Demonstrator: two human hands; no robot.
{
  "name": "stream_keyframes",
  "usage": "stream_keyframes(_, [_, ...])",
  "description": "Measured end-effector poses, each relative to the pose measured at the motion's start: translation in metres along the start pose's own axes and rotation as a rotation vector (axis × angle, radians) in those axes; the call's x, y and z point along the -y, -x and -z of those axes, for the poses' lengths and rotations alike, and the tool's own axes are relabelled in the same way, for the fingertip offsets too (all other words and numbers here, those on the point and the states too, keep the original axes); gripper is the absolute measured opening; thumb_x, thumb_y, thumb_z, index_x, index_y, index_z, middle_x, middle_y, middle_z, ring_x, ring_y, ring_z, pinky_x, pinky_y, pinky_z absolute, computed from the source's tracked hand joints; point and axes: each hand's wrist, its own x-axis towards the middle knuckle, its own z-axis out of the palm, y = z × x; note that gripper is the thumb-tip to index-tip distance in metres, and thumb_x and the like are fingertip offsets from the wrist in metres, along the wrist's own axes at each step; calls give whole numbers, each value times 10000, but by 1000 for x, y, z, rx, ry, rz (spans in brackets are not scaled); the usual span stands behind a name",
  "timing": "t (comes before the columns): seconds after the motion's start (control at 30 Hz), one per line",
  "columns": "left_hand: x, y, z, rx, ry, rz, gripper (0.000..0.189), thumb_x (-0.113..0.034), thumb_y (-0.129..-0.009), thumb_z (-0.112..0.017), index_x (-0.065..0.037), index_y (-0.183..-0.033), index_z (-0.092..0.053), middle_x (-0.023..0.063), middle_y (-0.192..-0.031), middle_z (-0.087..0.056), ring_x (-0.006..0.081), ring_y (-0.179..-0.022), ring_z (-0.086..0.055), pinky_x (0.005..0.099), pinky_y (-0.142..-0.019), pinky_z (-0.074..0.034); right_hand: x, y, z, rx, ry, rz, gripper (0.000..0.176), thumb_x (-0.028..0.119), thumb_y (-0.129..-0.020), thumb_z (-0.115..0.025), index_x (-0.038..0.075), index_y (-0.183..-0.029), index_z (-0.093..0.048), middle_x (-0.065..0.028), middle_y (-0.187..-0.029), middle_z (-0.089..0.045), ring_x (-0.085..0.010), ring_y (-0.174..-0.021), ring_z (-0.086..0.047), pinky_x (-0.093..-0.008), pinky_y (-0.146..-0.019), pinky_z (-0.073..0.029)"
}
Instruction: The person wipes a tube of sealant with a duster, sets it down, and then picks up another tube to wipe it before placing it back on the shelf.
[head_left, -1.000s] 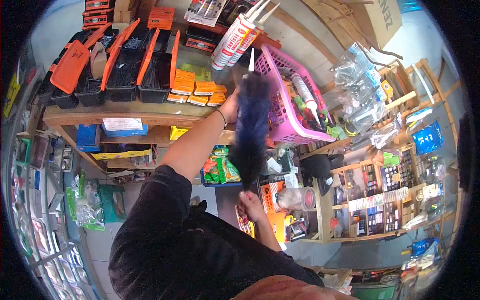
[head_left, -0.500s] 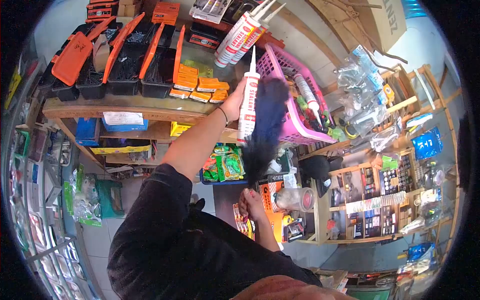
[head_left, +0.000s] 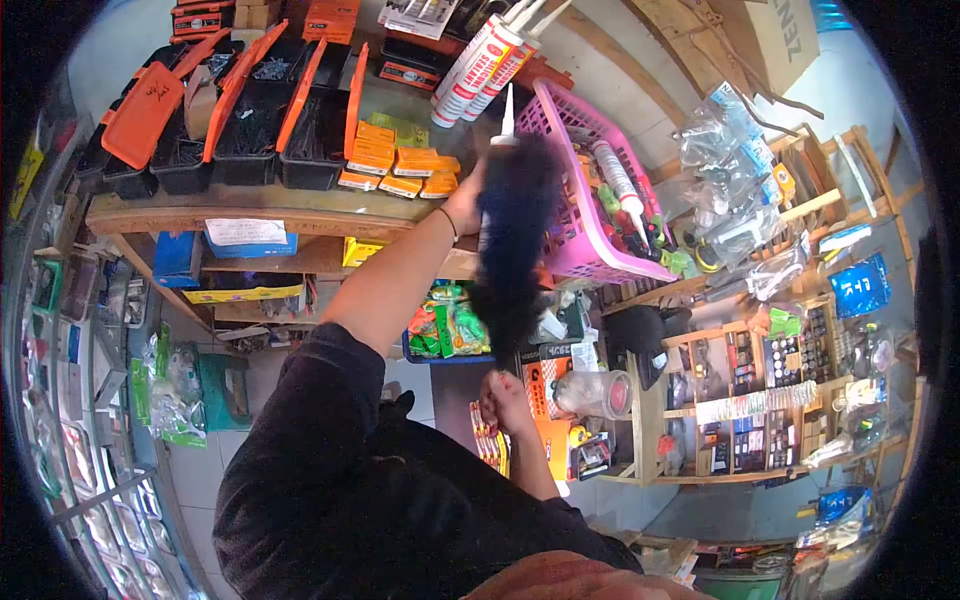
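Observation:
My left hand (head_left: 466, 203) is wrapped round a silicone sealant tube (head_left: 503, 140), held with its white nozzle pointing up. A dark, fluffy duster (head_left: 517, 235) covers most of the tube's body, so its label is hidden. Below it, my right hand (head_left: 506, 400) is closed in a fist under the duster's lower end, gripping its handle, which barely shows. Close to the left hand, small orange boxes (head_left: 400, 165) lie stacked on the wooden shelf (head_left: 330, 215). More sealant tubes (head_left: 485, 70) stand behind on that surface.
A pink basket (head_left: 600, 255) with tubes and other goods sits right of the duster. Black bins with orange lids (head_left: 145, 115) line the shelf at left. A clear jar (head_left: 595, 394) is beside my right hand, and wooden racks (head_left: 740, 410) stand farther right.
The duster has swung left across the tube and now hides the label that was showing. My left hand and the tube stay nearly in place.

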Motion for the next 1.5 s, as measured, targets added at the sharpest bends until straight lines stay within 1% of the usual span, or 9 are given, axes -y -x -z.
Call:
stream_keyframes(0.03, [-62,30,-27,63,531,375,464,-483,-853,-387,-66,-1015,-509,124,-878,-598,242,-775,-593,380,-696,-499,4,-1,-3,-31,-155,-37,283,279,-875,-475,102,-675,-383,5,-453,-366,-93,-325,-343,-234,-313,-266])
stream_keyframes(0.2, [-60,37,-22,118,420,319,445,-527,-839,-382,-125,-891,-565,43,-755,-588,183,-694,-580,323,-617,-497,-3,1,8,54,151,25,343,324,-877,-461,95,-633,-386,0,-438,-359,-100,-318,-338,-233,-315,-270])
stream_keyframes(0.37, [-61,34,-26,-2,445,390,533,-567,-802,-419,-75,-960,-548,87,-846,-593,192,-726,-580,353,-682,-484,-1,2,1,3,-67,-44,319,318,-862,-490,101,-651,-389,-1,-457,-362,-88,-330,-324,-224,-317,-264])
stream_keyframes(0.43, [-44,27,-11,186,716,520,559,-599,-781,-425,-84,-951,-561,74,-823,-597,191,-736,-576,360,-685,-482,-2,1,1,36,14,-37,321,345,-853,-498,104,-670,-392,-11,-473,-363,-87,-337,-312,-218,-316,-255])
stream_keyframes(0.67, [-83,43,-44,-12,531,445,502,-508,-842,-394,-98,-1106,-510,105,-976,-576,194,-861,-566,347,-804,-453,0,-1,0,25,-117,-52,285,268,-873,-484,106,-657,-392,5,-465,-374,-88,-342,-349,-224,-323,-282])
stream_keyframes(0.83, [-6,5,5,186,717,522,536,-575,-788,-438,-85,-970,-558,68,-819,-596,191,-733,-572,367,-680,-482,-5,1,4,-29,-32,-5,303,293,-870,-487,99,-660,-388,2,-462,-362,-96,-337,-343,-228,-325,-285])
stream_keyframes(0.9, [-67,33,-31,-36,369,492,521,-535,-826,-400,-100,-1089,-515,67,-975,-582,189,-868,-568,348,-778,-464,1,4,1,-7,-156,-53,302,289,-866,-497,97,-659,-389,5,-462,-361,-92,-341,-343,-230,-326,-282])
stream_keyframes(1.1, [-77,38,-38,21,818,539,391,-466,-839,-436,-111,-952,-556,71,-771,-561,202,-720,-562,340,-685,-472,-1,4,17,-70,32,19,316,293,-868,-492,100,-645,-379,4,-461,-365,-86,-341,-332,-235,-322,-261])
stream_keyframes(1.5, [-59,32,-25,98,531,416,468,-491,-828,-446,-70,-1021,-515,107,-904,-594,212,-717,-591,329,-621,-503,4,4,-5,6,-72,-76,324,357,-857,-490,101,-684,-392,-11,-458,-370,-109,-336,-353,-238,-328,-287])
